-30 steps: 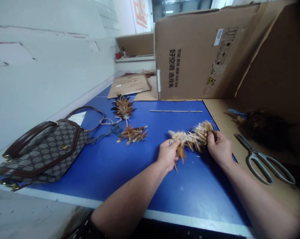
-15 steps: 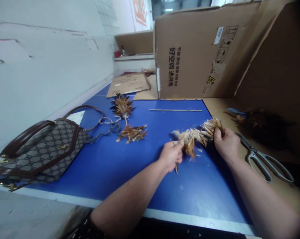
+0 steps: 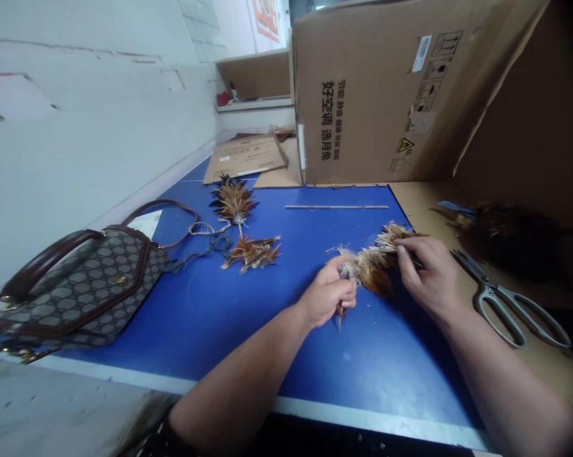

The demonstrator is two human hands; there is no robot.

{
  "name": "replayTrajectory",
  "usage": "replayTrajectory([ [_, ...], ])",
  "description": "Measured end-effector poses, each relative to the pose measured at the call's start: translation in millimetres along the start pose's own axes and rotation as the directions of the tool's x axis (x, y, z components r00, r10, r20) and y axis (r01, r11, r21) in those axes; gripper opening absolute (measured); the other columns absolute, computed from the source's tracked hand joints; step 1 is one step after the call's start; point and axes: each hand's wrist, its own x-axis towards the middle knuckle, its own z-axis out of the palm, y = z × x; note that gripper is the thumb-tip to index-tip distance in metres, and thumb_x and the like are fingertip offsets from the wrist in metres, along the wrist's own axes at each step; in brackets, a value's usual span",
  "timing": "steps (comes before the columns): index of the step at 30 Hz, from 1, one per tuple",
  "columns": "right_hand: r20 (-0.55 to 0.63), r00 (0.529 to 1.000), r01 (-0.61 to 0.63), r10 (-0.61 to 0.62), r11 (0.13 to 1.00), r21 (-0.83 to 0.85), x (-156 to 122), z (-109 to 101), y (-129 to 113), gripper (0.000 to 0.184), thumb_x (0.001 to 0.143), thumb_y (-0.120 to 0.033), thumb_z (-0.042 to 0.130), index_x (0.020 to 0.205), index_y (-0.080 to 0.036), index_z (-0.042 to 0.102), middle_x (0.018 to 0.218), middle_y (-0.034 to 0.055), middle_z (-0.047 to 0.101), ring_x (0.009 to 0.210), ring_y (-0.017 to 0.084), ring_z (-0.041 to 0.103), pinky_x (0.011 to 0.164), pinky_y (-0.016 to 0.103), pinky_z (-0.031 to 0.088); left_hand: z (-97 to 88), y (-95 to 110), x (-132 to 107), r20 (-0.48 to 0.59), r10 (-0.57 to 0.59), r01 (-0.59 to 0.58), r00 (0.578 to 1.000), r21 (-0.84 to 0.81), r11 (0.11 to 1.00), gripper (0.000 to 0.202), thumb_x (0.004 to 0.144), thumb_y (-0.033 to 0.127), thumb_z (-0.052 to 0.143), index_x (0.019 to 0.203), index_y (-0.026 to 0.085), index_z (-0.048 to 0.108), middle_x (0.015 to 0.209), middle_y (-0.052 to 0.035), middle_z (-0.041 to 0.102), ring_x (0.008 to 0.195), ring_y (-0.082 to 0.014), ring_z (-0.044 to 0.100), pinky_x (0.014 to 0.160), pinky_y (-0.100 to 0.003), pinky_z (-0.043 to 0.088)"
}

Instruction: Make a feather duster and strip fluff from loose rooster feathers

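My left hand (image 3: 327, 294) is closed around one end of a strip of tan and brown feathers (image 3: 372, 261) just above the blue table (image 3: 248, 304). My right hand (image 3: 431, 274) pinches the strip's other end, fingers pressed together on the quills. The strip sags between the two hands. Small bits of fluff lie on the table under it.
A patterned handbag (image 3: 81, 289) with brown handles lies at the left. Two feather bundles (image 3: 241, 222) sit in the middle, with a thin stick (image 3: 336, 207) farther back. Steel scissors (image 3: 509, 304) and a dark feather pile (image 3: 509, 238) rest on cardboard at the right. A large carton (image 3: 376, 95) stands behind.
Both hands have drawn closer together and the feather strip has bunched up shorter between them. My right hand has shifted from a fist to a fingertip pinch.
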Motion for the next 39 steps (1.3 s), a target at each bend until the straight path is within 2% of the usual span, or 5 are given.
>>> replayTrajectory([
  [7,0.497,0.858,-0.188,-0.130,0.821,0.539,-11,2,-50,0.029,0.097,-0.042,0.065,0.116,-0.024,0.075,0.108,0.0091,0.075,0.097,0.023,0.071,0.088,0.037,0.058,4.1,-8,-7,0.089,-0.066,0.055,0.994,0.114,0.992,0.098,0.067,0.011,0.070,0.153,0.030,0.027,0.076,0.0082,0.050,0.050,-0.0048,0.039,0.054,-0.024,0.031],
  [17,0.490,0.865,-0.210,-0.108,0.809,0.549,-13,3,-40,0.018,0.098,-0.035,0.066,0.092,-0.021,0.075,0.088,0.0054,0.074,0.080,0.018,0.067,0.079,0.032,0.054,4.0,-18,-1,0.068,0.000,-0.006,0.998,0.090,0.996,0.061,0.079,0.021,0.070,0.134,0.023,0.044,0.080,0.0049,0.049,0.056,-0.0065,0.041,0.056,-0.024,0.031],
  [21,0.449,0.885,-0.155,-0.120,0.835,0.529,-12,5,-40,0.020,0.099,-0.034,0.064,0.088,-0.022,0.075,0.083,0.0050,0.072,0.078,0.019,0.067,0.077,0.032,0.053,-0.9,-21,0,0.022,0.031,-0.037,0.999,0.321,0.946,0.019,0.093,0.032,0.061,0.104,0.017,0.057,0.075,0.0018,0.048,0.061,-0.0092,0.042,0.057,-0.025,0.030],
  [26,0.377,0.917,-0.086,-0.133,0.855,0.511,-13,9,-44,0.016,0.098,-0.032,0.065,0.089,-0.022,0.075,0.083,0.0052,0.072,0.078,0.019,0.067,0.074,0.032,0.054,-8.4,-24,-1,-0.037,0.057,-0.027,0.998,0.555,0.831,0.023,0.095,0.032,0.058,0.077,0.018,0.052,0.069,0.0003,0.048,0.059,-0.0104,0.038,0.055,-0.025,0.030],
  [39,0.504,0.863,0.108,0.030,0.964,-0.243,-17,17,-7,0.030,0.105,-0.038,0.049,0.114,-0.022,0.072,0.110,0.0090,0.073,0.091,0.023,0.072,0.072,0.032,0.052,-13.0,-17,17,-0.384,0.152,-0.078,0.911,0.203,0.976,0.014,0.092,0.021,0.059,0.081,0.016,0.052,0.073,0.0013,0.050,0.056,-0.0063,0.042,0.052,-0.020,0.031],
])
